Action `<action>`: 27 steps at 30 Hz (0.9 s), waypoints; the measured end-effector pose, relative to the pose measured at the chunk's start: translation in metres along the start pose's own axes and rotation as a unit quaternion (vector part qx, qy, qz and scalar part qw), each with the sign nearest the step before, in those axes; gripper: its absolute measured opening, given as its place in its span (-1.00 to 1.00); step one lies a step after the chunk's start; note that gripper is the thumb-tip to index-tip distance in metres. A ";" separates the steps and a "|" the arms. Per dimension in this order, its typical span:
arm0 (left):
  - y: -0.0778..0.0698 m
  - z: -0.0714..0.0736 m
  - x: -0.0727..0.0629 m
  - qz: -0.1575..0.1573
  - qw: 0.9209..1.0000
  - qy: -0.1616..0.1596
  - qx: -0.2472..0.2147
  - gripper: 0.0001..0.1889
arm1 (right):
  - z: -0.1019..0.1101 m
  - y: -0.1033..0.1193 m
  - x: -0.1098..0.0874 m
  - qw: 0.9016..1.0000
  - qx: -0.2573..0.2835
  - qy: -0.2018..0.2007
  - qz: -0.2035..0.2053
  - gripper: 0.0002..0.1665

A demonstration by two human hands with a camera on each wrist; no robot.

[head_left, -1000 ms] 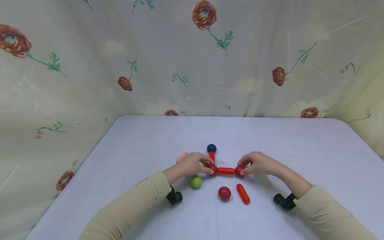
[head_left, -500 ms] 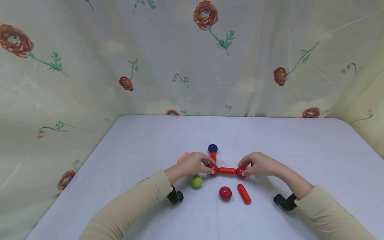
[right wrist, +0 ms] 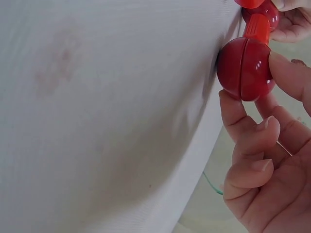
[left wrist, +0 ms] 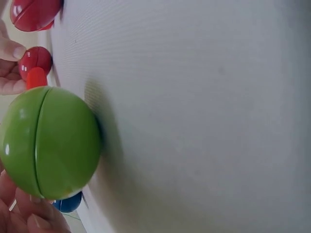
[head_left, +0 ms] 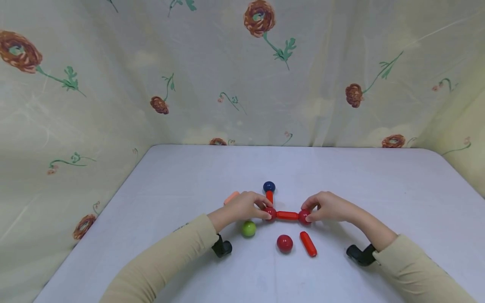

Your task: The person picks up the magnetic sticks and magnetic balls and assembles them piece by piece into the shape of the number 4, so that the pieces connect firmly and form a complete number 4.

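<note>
My left hand (head_left: 246,206) pinches a red ball (head_left: 270,214) between thumb and fingers. A red rod (head_left: 287,215) joins it to a second red ball (head_left: 305,217), which my right hand (head_left: 326,207) holds at the other end. In the right wrist view, thumb and fingertips grip that red ball (right wrist: 243,70), with the ridged red rod (right wrist: 257,28) running from it towards the left hand. Another red rod (head_left: 269,197) leads back from the left red ball to a dark blue ball (head_left: 269,187). The left wrist view has a large green ball (left wrist: 58,143) in front, hiding part of the left hand.
The green ball (head_left: 248,228) rests below my left wrist. Nearer me lie a loose red ball (head_left: 284,244) and a loose red rod (head_left: 308,244). An orange rod (head_left: 231,198) sits partly behind the left hand. A flowered curtain (head_left: 212,63) surrounds the white table (head_left: 189,168).
</note>
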State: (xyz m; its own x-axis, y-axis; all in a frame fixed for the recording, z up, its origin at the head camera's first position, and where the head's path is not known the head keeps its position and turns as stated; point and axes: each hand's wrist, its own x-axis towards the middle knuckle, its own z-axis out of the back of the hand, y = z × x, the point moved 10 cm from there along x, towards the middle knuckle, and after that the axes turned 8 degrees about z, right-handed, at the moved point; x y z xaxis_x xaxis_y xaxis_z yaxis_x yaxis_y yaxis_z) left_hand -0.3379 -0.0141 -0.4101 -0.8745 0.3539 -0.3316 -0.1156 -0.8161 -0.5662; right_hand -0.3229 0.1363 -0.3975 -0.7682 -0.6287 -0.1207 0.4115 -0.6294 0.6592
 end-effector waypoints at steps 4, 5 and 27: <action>0.000 0.000 -0.001 0.002 1.000 0.001 0.000 -0.70 | -0.001 -0.001 0.000 1.000 0.001 0.000 -0.008 -0.71; -0.001 0.000 -0.001 0.002 1.000 0.002 0.001 -0.70 | -0.001 -0.001 0.000 1.000 0.002 0.000 -0.010 -0.71; 0.008 -0.001 0.003 0.017 0.999 0.009 -0.028 -0.71 | 0.005 0.005 -0.021 0.998 -0.006 -0.041 -0.038 -0.68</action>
State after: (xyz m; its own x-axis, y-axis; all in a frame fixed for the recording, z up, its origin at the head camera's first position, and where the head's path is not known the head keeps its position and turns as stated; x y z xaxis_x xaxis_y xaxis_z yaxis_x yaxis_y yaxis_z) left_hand -0.3408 -0.0189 -0.4159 -0.8689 0.3353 -0.3642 -0.0589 -0.8005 -0.5964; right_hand -0.3076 0.1487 -0.3884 -0.8343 -0.5404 -0.1089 0.3560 -0.6790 0.6420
